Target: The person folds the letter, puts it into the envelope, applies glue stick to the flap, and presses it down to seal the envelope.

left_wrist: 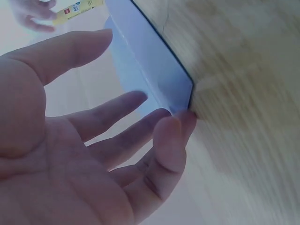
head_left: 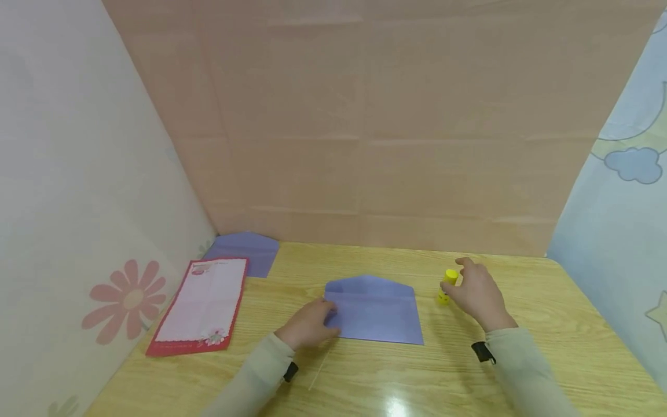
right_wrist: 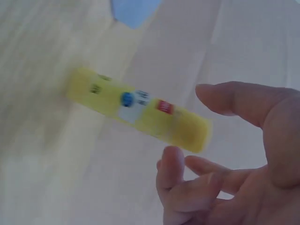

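A purple envelope [head_left: 372, 315] lies on the wooden table with its pointed flap unfolded toward the back. My left hand [head_left: 310, 324] is at its left edge, fingers loosely bent; in the left wrist view the fingertips meet the envelope [left_wrist: 154, 61] near a corner, the thumb apart. A yellow glue stick [head_left: 444, 295] stands upright, capped, right of the envelope. Around its upper end my right hand [head_left: 479, 295] holds thumb and fingers apart; the right wrist view shows a gap between them and the glue stick [right_wrist: 140, 110].
On the left lies a red-bordered sheet of letter paper [head_left: 203, 304], partly covering a second purple envelope [head_left: 260, 252]. A brown paper-covered wall [head_left: 365, 127] closes off the back, and patterned walls stand at both sides. A thin pale strand [head_left: 319, 370] lies near the left hand.
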A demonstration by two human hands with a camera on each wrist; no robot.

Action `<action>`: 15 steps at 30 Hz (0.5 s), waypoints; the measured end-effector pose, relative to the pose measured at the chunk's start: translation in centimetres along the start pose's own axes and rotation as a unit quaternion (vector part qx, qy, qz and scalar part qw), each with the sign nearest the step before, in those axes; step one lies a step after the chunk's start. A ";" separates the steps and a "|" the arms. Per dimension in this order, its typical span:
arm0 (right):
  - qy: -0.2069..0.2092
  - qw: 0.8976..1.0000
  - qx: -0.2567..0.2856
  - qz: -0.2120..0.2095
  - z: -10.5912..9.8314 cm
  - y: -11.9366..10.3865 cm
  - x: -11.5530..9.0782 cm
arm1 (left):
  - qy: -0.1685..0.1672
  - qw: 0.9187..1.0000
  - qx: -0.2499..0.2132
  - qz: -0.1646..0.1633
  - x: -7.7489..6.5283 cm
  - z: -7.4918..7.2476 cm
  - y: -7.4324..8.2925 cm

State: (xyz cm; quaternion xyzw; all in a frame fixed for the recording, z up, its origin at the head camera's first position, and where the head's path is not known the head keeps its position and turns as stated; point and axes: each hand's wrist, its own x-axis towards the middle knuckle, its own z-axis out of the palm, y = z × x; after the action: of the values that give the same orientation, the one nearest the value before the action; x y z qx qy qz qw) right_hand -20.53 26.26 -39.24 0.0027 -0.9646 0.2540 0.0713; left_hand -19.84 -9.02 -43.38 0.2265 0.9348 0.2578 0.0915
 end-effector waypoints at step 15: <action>-0.054 0.997 0.042 0.040 2.7 3.4 0.8 | -0.008 1.000 -0.026 0.010 0.1 0.4 0.0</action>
State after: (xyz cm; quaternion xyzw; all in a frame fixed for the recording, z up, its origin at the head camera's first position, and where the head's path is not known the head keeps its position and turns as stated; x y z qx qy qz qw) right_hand -21.85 27.99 -43.10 -0.0194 -0.9549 0.2961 0.0092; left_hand -19.84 -8.77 -43.68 0.2355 0.9247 0.2814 0.1020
